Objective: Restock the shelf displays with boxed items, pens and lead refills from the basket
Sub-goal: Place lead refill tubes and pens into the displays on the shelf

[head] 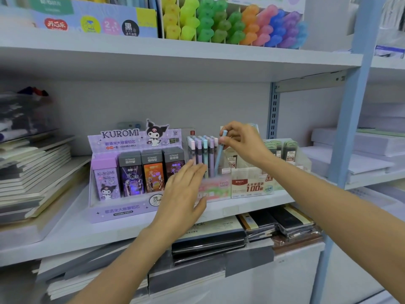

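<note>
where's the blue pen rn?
Head view, middle shelf: blue pen pinched by the right hand, lower end in the Fruit Soda display, just right of the Kuromi display.

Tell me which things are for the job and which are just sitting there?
For the job: right hand, pinching a blue pen; left hand, open by the pen display; Kuromi lead display.
Just sitting there: notebooks; highlighters; paper stacks.
</note>
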Action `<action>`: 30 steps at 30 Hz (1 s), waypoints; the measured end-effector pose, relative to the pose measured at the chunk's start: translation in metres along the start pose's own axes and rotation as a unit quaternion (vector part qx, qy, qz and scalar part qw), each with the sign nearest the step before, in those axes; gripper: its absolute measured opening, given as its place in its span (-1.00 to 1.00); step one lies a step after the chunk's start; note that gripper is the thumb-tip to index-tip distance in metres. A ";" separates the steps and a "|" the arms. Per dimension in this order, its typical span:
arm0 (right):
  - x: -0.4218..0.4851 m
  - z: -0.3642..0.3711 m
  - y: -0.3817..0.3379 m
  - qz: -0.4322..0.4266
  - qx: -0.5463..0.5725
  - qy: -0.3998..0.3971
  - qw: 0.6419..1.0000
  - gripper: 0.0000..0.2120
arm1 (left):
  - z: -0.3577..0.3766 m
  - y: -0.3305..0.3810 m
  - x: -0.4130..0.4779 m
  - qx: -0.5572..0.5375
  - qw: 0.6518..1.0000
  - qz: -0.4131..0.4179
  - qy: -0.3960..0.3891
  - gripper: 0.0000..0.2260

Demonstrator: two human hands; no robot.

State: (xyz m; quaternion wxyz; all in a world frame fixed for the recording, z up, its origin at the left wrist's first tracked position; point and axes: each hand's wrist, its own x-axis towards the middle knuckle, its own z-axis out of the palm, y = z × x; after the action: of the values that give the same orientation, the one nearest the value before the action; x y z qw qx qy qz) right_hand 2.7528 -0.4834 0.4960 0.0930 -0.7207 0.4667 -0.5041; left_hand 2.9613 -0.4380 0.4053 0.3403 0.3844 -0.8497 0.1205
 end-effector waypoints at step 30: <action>-0.210 0.073 0.050 0.000 0.065 -0.158 0.985 -0.75 | 0.108 0.036 -0.153 0.005 0.996 0.088 -0.022 -0.78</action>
State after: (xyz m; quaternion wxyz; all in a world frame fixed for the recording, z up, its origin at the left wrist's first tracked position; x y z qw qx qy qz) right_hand 2.7714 -0.3743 0.2971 0.2118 -0.7839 0.4124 -0.4130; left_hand 2.9547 -0.3765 0.2248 0.3079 0.3125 -0.8866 0.1463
